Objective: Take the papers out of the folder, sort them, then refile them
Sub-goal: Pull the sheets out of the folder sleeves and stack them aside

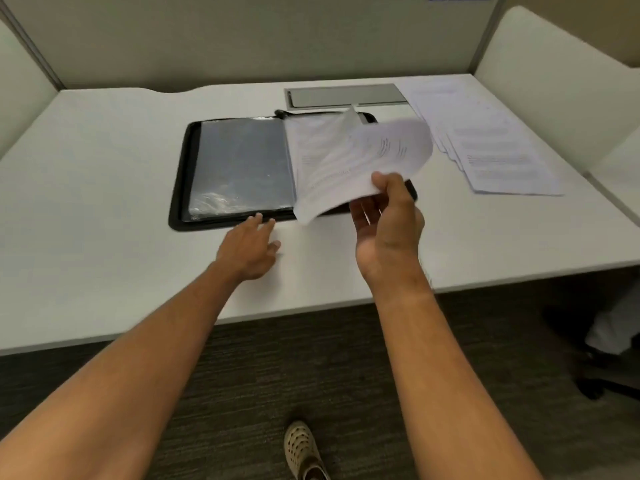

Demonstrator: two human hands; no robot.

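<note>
A printed sheet (360, 161) is being pinched by the right hand (388, 220) above the open folder (239, 168); the left hand (251, 249) is being held spread near its near edge.

We see a white desk (104, 188). On it lies an open black folder (180, 174), a spread of printed papers (498, 157) well to its right, and a grey metal plate (346, 95) just behind the folder.
</note>
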